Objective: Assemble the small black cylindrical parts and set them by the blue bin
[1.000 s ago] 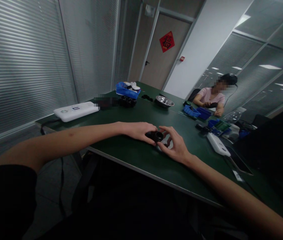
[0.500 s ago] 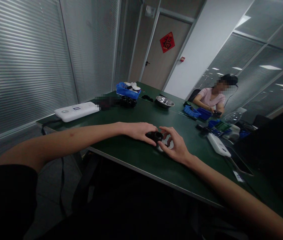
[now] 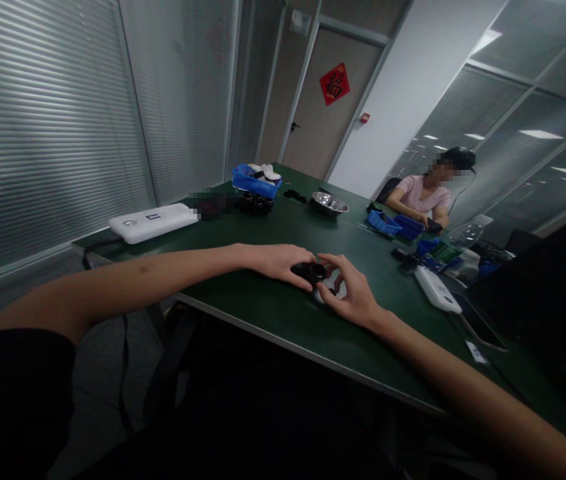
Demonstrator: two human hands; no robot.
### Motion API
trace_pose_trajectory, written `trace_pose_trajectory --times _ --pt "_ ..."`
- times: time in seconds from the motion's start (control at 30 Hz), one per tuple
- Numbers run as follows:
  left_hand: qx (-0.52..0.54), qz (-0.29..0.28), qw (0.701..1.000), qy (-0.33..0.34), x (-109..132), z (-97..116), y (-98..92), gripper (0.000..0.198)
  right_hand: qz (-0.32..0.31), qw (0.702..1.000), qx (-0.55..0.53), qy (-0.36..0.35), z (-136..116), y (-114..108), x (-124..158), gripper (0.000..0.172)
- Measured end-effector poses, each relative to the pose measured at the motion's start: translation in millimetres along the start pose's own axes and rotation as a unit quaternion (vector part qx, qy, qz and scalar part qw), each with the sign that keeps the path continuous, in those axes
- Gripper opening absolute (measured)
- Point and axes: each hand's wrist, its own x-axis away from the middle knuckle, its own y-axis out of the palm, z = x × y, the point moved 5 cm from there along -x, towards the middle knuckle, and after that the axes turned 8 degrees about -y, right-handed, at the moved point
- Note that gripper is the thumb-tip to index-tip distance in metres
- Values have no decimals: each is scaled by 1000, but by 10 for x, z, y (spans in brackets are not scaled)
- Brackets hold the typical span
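Low over the green table's near side, my left hand is closed round a small black part with a round opening. The opening faces up and toward me. From the other side, my right hand curls its thumb and index finger about the open end of the same part, the tips at its edges. A pale, clear-looking piece shows below the right hand's fingers; its kind is hard to make out. The left fingers hide much of the black part.
A white power bank lies left on the table. Farther back are a blue basket, black parts and a metal bowl. A co-worker sits behind blue trays. At right are another power bank and a phone.
My hands and the black part keep almost the same place, with only a very slight shift at the part. Across the table, the dark thing in the co-worker's hands has turned a little.
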Motion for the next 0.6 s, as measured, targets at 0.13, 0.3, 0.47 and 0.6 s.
trace_pose_trajectory --times 0.13,0.3,0.47,0.6 --pt "-6 3 1000 6 -3 1 8 51 5 1000 -5 1 3 -2 -1 55" --pt "-9 5 1000 7 0 12 0 52 11 1000 -6 10 19 -6 9 54" --pt "-4 -1 1000 2 7 18 -9 52 0 1000 -13 2 -1 -6 4 54" --pt "-8 -3 1000 3 -4 -2 6 53 4 1000 -6 20 25 -6 7 57"
